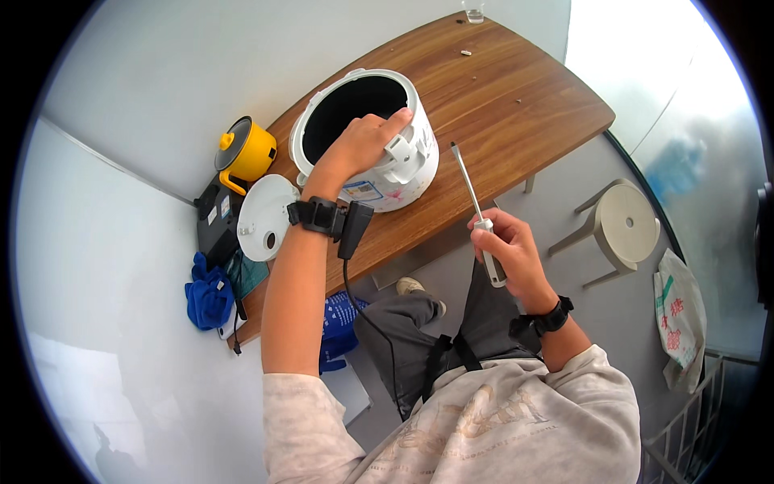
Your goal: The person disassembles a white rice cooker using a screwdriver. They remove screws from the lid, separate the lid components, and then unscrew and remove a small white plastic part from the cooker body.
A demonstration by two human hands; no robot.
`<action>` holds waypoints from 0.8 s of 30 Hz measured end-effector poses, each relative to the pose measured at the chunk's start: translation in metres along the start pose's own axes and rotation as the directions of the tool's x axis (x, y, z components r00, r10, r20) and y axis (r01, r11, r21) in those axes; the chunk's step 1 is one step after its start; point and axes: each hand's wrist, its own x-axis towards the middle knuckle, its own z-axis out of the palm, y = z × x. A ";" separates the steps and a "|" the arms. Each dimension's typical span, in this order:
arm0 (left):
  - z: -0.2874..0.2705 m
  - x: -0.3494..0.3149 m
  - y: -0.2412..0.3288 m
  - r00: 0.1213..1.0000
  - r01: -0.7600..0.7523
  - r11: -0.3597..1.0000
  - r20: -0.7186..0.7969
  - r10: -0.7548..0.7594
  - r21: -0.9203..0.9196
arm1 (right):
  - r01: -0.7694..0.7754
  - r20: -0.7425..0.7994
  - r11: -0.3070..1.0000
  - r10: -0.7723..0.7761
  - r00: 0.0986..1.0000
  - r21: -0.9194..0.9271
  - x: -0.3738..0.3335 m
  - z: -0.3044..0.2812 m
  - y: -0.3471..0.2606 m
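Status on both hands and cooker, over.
Left hand on cooker, at rim. Right hand holding screwdriver, tip off cooker. White disc beside cooker, seemingly not blocking.

Looking down from the person's head, the left of two side-by-side fisheye cameras faces forward over a brown wood-grain table [516, 81] with a rounded corner. The mottled beige short-sleeved shirt [476, 423] fills the lower edge, close beneath the lens. Both bare forearms [294, 319] reach up from there, bringing the left hand [364, 145] and right hand [512, 250] to middle range near the centre. Farthest along the tabletop, a small clear cup [475, 14] meets the upper edge. At right, the wide lens bends the foot of a pale translucent panel [685, 105] into a curve.
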 end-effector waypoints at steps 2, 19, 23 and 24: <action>-0.002 -0.001 0.003 1.000 0.028 0.999 0.009 -0.027 -0.028 | -0.039 -0.024 0.986 0.044 0.999 0.161 -0.001 0.007 -0.002; -0.006 -0.004 0.015 0.997 0.073 0.996 0.041 -0.070 -0.053 | -0.086 -0.025 0.996 0.085 0.996 -0.035 0.001 0.019 -0.006; -0.004 -0.003 0.009 0.997 0.080 0.995 0.015 -0.079 -0.064 | -0.057 -0.009 0.998 0.056 0.998 -0.041 0.000 0.020 -0.002; -0.005 -0.003 0.010 0.995 0.098 0.993 0.024 -0.097 -0.059 | -0.051 -0.014 0.998 0.050 0.999 -0.048 0.001 0.021 -0.003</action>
